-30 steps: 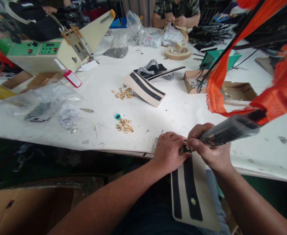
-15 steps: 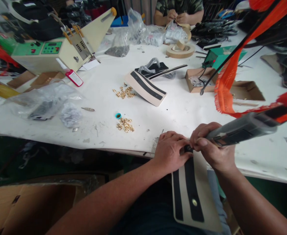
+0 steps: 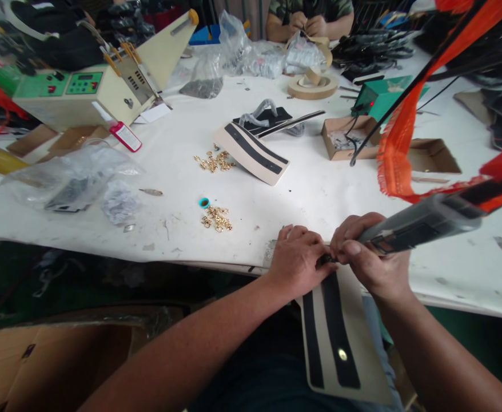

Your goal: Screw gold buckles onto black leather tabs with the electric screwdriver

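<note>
A beige panel with two black strips (image 3: 349, 326) hangs over the table's front edge, above my lap. One strip bears a shiny gold fitting (image 3: 342, 355) near its lower end. My left hand (image 3: 300, 260) grips the panel's upper end, thumb and fingers closing around the black strip. In my right hand (image 3: 369, 252) is a grey electric screwdriver (image 3: 422, 226), tilted, its front end pointing at the strip beside my left thumb. Its tip and the spot it meets are hidden by my fingers. Orange cloth (image 3: 392, 166) is tied about the tool's rear.
Gold fittings (image 3: 216, 219) lie in two small heaps, one beside a blue cap (image 3: 204, 203). Another striped panel (image 3: 253, 153) rests mid-table. Cardboard trays (image 3: 349, 151), a green box (image 3: 377, 97), tape rolls (image 3: 313, 86) and a machine (image 3: 83, 91) stand around. Across the table a person's hands (image 3: 306, 24) work.
The view has shifted slightly. My left fingers and the screwdriver's front now cover the dark fitting that showed at the strip's upper end. Both hands keep their holds.
</note>
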Tool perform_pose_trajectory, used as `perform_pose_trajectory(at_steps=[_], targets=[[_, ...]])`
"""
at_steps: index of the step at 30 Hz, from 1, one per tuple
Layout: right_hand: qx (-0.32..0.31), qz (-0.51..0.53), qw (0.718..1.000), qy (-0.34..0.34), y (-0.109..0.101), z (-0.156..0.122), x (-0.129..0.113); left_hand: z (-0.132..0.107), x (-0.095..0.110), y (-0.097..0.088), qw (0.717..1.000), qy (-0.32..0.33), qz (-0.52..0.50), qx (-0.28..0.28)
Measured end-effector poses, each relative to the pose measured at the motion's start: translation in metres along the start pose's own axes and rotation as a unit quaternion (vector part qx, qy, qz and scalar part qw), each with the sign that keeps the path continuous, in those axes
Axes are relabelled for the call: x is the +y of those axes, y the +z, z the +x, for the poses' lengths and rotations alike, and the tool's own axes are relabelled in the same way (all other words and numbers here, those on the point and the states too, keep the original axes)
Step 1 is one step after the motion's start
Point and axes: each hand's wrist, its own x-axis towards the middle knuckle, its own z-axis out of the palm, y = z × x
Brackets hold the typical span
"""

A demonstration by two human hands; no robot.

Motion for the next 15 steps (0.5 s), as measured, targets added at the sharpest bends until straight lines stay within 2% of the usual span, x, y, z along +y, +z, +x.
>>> perform_pose_trajectory(at_steps=[4,15], targets=[[-0.029,0.005,1.0,0.001,-0.001,0.0,-0.0028,-0.0001,-0.001,-0.0008,1.0,0.01,0.016,-0.017],[-0.005,-0.003,1.0,0.004,0.0025,0.0018,0.0003,0.0005,-0.0051,0.0042,1.0,0.021,0.02,-0.005]])
